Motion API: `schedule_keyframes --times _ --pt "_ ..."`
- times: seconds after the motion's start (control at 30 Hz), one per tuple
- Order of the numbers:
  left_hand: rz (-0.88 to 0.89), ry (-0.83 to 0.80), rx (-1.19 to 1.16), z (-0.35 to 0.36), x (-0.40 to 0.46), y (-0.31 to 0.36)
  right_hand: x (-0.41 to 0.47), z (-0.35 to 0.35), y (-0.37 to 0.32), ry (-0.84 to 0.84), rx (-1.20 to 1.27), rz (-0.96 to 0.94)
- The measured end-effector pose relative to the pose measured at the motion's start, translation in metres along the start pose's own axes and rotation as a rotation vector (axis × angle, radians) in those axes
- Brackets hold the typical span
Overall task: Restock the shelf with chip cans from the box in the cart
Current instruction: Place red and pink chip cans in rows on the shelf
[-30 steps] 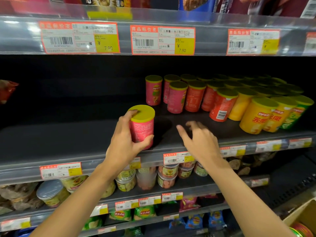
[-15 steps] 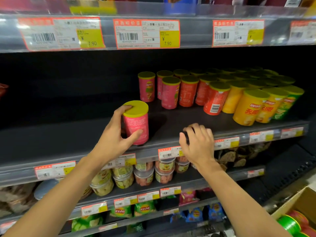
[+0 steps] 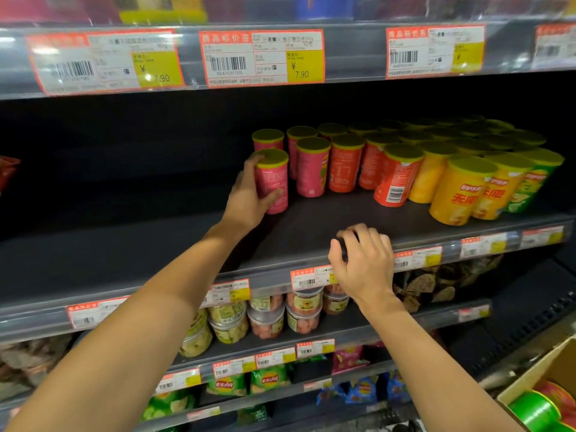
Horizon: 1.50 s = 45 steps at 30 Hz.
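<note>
Nearest, at the bottom right corner, the open cardboard box (image 3: 548, 372) shows green and red chip cans (image 3: 537, 411) lying on their sides inside it. To its left, the lower shelves carry bags of chips (image 3: 269, 380) on the near tier and clear round tubs of snacks (image 3: 266, 322) on the tier above, each tier fronted by a strip of orange-and-yellow price tags.

Above those, the right hand (image 3: 363, 263) rests on the front lip of the dark shelf (image 3: 140, 260), its fingers curled over the edge beside a price tag (image 3: 311, 277); something small and dark seems to sit under the fingers, but it cannot be told what, or whether it is held.

Farther in and to the left, the left hand (image 3: 249, 194) grips a pink chip can (image 3: 272, 182) with a yellow-green lid, thumb across its front, fingers round its left side. The can stands upright on the shelf, just in front of another pink can and just beside the left end of the stocked rows (image 3: 405, 163).

Those rows run to the right and far back: pink cans, then orange-red, then yellow, then green at the far right, all upright with matching lids. The left stretch of the shelf is bare dark board.

Overhead, the next shelf's rail holds large price labels (image 3: 261, 57), two reading 7.90.
</note>
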State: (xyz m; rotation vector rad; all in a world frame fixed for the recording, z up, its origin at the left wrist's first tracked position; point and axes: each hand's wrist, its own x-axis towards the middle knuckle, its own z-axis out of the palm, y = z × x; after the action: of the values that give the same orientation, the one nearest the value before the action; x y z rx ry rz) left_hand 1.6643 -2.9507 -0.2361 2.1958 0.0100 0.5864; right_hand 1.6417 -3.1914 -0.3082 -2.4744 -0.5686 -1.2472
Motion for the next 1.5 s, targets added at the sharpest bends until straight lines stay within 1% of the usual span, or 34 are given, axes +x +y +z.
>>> schedule_keyframes --times 0.3,0.67,0.83,0.93,0.97,1.03,1.1,1.17,1.27,1.3,1.4,1.5 --pt "-0.113 -0.023 -0.059 0.013 0.034 0.002 -0.001 0.002 0.001 0.021 0.017 0.013" --pt "-0.137 -0.061 -0.057 0.012 0.045 0.007 0.000 0.005 0.003 0.037 0.041 -0.013" --pt "-0.174 -0.088 0.044 0.006 0.040 0.015 0.000 0.004 0.002 0.015 0.032 -0.011" --pt "-0.159 -0.038 0.148 0.001 0.022 0.023 0.001 0.003 0.002 -0.005 0.014 -0.010" --pt "-0.134 -0.023 0.182 0.000 0.014 0.026 0.001 0.002 0.001 -0.014 0.008 -0.005" --pt "-0.006 -0.037 0.288 -0.001 -0.004 0.033 0.002 -0.001 0.000 -0.039 -0.007 0.007" --pt "0.122 -0.103 0.431 0.003 -0.024 0.043 0.004 -0.005 -0.002 -0.085 -0.024 0.019" --pt "0.200 -0.164 0.556 0.008 -0.044 0.055 0.005 -0.010 -0.003 -0.134 -0.011 0.014" --pt "0.419 -0.136 0.724 0.023 -0.070 0.074 -0.001 -0.023 0.006 -0.221 0.037 -0.014" --pt "0.473 -0.116 0.742 0.031 -0.076 0.080 -0.006 -0.028 0.011 -0.240 0.035 -0.016" --pt "0.624 -0.119 0.694 0.061 -0.090 0.101 -0.029 -0.047 0.034 -0.225 -0.004 0.020" --pt "0.760 -0.183 0.650 0.102 -0.101 0.118 -0.055 -0.070 0.064 -0.271 -0.037 0.090"
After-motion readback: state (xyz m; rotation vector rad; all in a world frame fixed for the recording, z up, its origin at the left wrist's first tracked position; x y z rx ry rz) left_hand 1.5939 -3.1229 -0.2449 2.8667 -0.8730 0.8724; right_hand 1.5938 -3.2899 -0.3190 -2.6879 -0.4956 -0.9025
